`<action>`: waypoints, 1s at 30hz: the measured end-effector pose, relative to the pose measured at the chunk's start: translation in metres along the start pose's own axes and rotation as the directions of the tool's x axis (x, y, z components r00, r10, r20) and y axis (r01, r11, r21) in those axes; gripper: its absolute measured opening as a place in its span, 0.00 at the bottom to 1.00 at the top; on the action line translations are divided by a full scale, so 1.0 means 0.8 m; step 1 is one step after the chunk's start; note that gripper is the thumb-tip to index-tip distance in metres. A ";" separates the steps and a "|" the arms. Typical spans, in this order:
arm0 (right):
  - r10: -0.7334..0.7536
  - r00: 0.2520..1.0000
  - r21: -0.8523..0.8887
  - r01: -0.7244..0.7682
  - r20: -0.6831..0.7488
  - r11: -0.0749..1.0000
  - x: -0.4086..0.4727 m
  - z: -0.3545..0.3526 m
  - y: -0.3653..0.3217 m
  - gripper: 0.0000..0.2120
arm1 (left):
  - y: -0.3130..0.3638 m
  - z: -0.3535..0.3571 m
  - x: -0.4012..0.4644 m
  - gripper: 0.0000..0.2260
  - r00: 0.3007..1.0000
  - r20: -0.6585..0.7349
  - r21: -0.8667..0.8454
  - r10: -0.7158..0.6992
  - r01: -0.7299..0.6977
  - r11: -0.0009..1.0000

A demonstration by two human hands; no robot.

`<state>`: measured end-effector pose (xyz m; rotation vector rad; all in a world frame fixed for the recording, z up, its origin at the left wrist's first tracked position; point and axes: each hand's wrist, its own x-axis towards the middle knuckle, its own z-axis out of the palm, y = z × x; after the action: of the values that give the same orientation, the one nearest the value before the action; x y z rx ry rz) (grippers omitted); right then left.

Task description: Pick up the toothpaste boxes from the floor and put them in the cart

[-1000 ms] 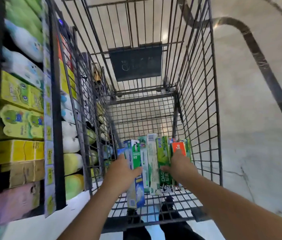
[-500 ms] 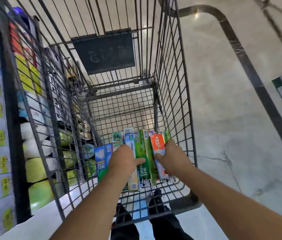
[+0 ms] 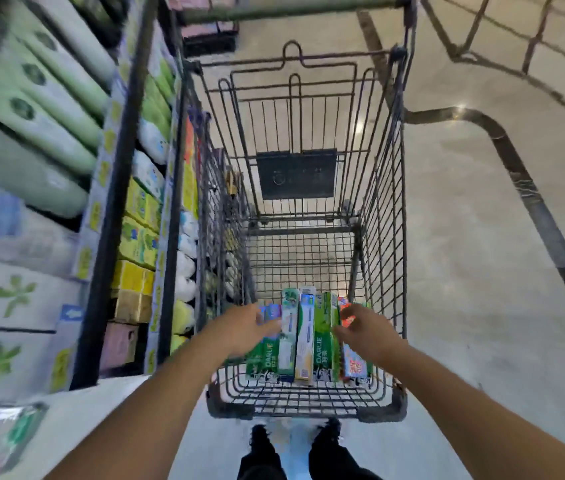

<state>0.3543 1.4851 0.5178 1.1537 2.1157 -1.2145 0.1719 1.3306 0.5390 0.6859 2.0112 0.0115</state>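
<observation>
Both hands empty: left hand [image 3: 244, 329] and right hand [image 3: 365, 329] hang fingers-spread just over the toothpaste boxes [image 3: 303, 341], holding nothing. Boxes lie side by side on the floor of the wire cart [image 3: 383, 237], near end, 6 o'clock of the basket. Looks like the placing step is finished. Next: check the floor for any boxes left; none visible here.

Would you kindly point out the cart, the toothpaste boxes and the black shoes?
cart [image 3: 383, 216]: head view, on its right wire wall.
toothpaste boxes [image 3: 304, 337]: head view, on the face of a middle box.
black shoes [image 3: 259, 435]: head view, on the toe of the left one.
</observation>
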 end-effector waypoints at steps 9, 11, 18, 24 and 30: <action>-0.267 0.963 -0.490 0.252 0.041 0.835 -0.116 -0.096 -0.112 0.39 | -0.038 -0.079 -0.188 0.34 0.989 -0.147 0.038 0.012 -0.007 0.999; -0.319 0.948 -0.577 0.273 0.024 0.770 -0.146 -0.101 -0.138 0.41 | -0.048 -0.082 -0.216 0.35 0.977 -0.210 0.067 0.043 -0.029 0.997; -0.503 0.864 -0.732 0.344 0.003 0.588 -0.251 -0.023 -0.198 0.42 | -0.129 -0.047 -0.322 0.37 0.966 -0.239 0.158 0.096 -0.059 0.986; -0.573 0.812 -0.787 0.423 0.109 0.450 -0.336 0.114 -0.256 0.43 | -0.284 0.021 -0.427 0.41 0.910 -0.410 0.110 0.055 -0.010 0.994; -0.625 0.702 -0.794 0.571 0.341 0.209 -0.410 0.292 -0.359 0.44 | -0.471 0.116 -0.570 0.36 0.855 -0.469 -0.159 -0.221 0.165 0.973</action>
<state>0.2910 1.0627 0.7677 -0.1906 2.7539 -0.0961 0.2399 0.7742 0.7493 0.4277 2.5349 0.1959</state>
